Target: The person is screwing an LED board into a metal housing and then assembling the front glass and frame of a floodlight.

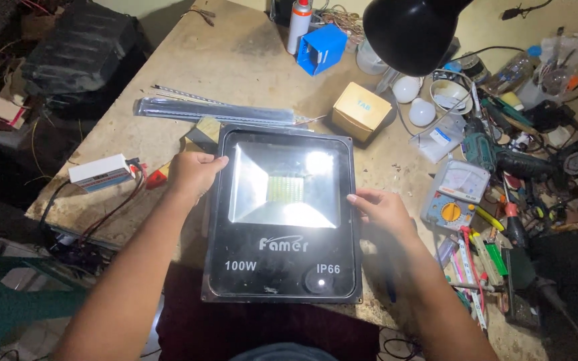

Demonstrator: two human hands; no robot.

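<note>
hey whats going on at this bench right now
A person is holding a large black LED floodlight flat on a cluttered workbench, face up. The left hand grips its left edge near the top corner and the right hand holds the right edge. A black lamp shade hangs overhead, and its glare shows on the glass. A multimeter and hand tools lie to the right, a small cardboard box sits behind the floodlight, and a white power supply with wires sits at the left.
</note>
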